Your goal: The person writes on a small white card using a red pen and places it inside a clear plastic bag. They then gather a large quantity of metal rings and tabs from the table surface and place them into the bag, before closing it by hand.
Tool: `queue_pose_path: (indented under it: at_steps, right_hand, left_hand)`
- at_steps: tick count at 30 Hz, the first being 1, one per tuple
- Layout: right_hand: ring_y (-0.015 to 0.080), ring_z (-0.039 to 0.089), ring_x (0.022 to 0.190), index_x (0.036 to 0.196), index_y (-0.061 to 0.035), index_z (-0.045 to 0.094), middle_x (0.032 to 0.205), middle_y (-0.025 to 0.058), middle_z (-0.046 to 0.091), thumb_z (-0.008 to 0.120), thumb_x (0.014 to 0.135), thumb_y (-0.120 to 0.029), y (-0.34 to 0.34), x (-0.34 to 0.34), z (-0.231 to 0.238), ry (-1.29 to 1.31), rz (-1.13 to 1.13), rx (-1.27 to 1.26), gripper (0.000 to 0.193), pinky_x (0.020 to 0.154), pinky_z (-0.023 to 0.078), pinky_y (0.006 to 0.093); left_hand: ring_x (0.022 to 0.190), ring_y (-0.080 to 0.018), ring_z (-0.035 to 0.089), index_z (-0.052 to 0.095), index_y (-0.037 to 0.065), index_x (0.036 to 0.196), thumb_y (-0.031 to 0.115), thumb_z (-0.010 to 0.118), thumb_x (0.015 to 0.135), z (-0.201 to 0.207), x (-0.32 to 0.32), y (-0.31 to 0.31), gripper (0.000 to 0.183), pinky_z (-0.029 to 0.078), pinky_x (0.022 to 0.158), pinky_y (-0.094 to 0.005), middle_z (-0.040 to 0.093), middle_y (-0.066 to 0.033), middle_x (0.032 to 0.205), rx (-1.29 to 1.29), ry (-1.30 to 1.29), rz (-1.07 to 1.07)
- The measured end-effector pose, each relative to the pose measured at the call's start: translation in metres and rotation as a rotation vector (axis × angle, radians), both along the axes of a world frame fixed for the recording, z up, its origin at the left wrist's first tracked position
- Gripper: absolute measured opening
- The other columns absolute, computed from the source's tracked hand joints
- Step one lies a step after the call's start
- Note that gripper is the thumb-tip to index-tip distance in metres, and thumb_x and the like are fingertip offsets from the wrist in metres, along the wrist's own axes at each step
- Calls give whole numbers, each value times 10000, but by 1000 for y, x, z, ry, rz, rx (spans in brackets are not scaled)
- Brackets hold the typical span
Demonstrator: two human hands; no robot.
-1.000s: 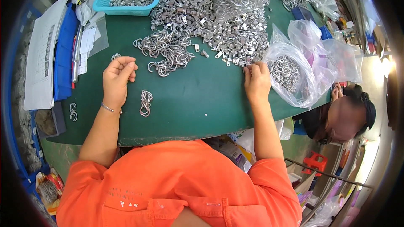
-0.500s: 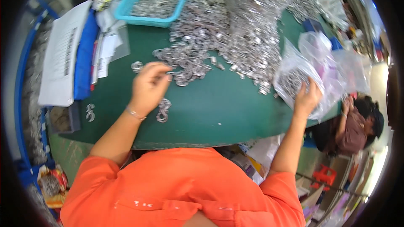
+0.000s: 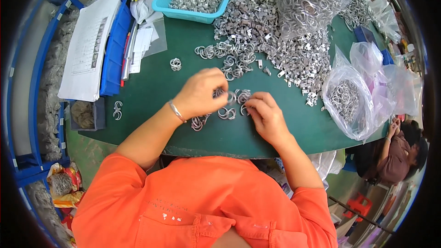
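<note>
My left hand [image 3: 200, 93] is closed on several silvery metal rings above the green table. Opposite it, my right hand [image 3: 270, 118] pinches a ring [image 3: 243, 109] between thumb and fingers. Between and below the hands lie more loose metal rings [image 3: 226, 113], with another small cluster of rings [image 3: 197, 123] under my left wrist. A looser group of rings [image 3: 236, 62] lies beyond the hands, at the edge of a large heap of small metal clips [image 3: 294, 53]. To the right, a clear plastic bag [image 3: 347, 101] holds many small metal rings.
A turquoise basket [image 3: 188, 15] of metal parts and a big clear bag of rings [image 3: 312, 0] stand at the back. Papers [image 3: 89, 48] lean on a blue folder at left. Small ring clusters [image 3: 175, 64] dot the green table [image 3: 151, 82]. Another person [image 3: 397, 156] sits far right.
My right hand has left the plastic bag and come to the middle, beside my left hand. The left hand has moved right and nearer. The whole view has shifted a little.
</note>
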State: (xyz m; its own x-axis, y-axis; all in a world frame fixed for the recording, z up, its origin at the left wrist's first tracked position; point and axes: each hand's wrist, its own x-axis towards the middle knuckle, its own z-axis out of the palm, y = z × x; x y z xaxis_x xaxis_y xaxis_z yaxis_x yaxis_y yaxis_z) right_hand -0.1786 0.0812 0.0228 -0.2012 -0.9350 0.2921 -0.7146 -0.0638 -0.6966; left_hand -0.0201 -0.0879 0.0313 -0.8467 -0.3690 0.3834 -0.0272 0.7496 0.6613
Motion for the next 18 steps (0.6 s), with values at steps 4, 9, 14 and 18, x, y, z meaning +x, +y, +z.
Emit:
queue_pose_path:
  at_steps: [4,9,14,18]
  right_hand:
    - [331,588,804,857,-9,630,880,133,599,636,758,28,13,-14,3,89,-161,124,106,706,493,377]
    - [310,588,848,882,1,628,912,125,606,647,786,-9,16,-18,18,-115,-296,205,98,739,486,378]
    - [243,620,716,934,4,616,847,101,637,682,777,4,-13,-3,11,160,-150,-55,170,657,498,292]
    - [55,563,673,903,7,633,797,18,646,698,798,5,6,-23,18,-740,-136,259,124,601,462,205]
  left_hand:
    - [660,-69,550,631,12,786,29,660,781,-3,10,-12,34,440,590,-206,615,-18,816,269,120,218]
    - [616,-42,501,663,16,838,71,679,809,-20,18,-36,64,422,572,-199,598,15,738,328,29,525]
    - [613,-34,497,660,8,843,76,680,813,-19,18,-31,77,420,566,-195,611,16,746,343,53,503]
    - [592,-35,480,653,8,840,64,681,808,-20,18,-25,70,406,552,-193,591,11,734,399,19,428]
